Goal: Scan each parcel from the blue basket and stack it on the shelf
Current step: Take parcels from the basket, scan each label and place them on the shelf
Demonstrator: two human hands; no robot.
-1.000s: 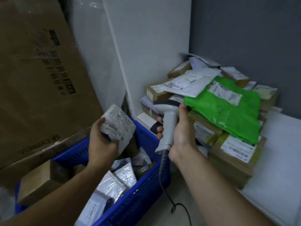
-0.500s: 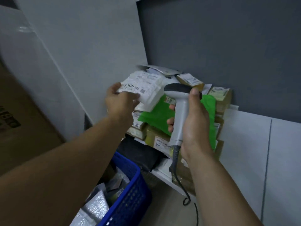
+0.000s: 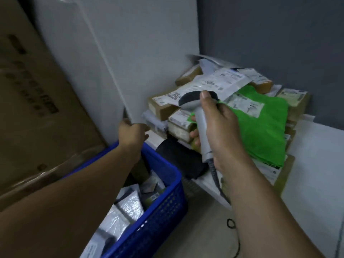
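Note:
My right hand (image 3: 221, 127) grips the grey handheld scanner (image 3: 200, 116), head up, in front of the parcel pile. The white parcel with the 3005 label (image 3: 221, 81) lies on top of that pile on the low white shelf (image 3: 316, 146), with nothing touching it. My left hand (image 3: 132, 132) is empty, fingers loosely curled, above the far corner of the blue basket (image 3: 163, 207). Several silver and white parcels (image 3: 128, 205) lie in the basket.
The pile holds a green mailer (image 3: 264, 127), brown boxes (image 3: 163, 107) and a black bag (image 3: 180, 157). A large cardboard box (image 3: 37, 101) leans at the left beside a white panel (image 3: 130, 53). The scanner cable (image 3: 230, 223) trails to the floor.
My left hand set the white 3005 parcel on top of the pile, let go and drew back down to the basket. My right hand kept the scanner.

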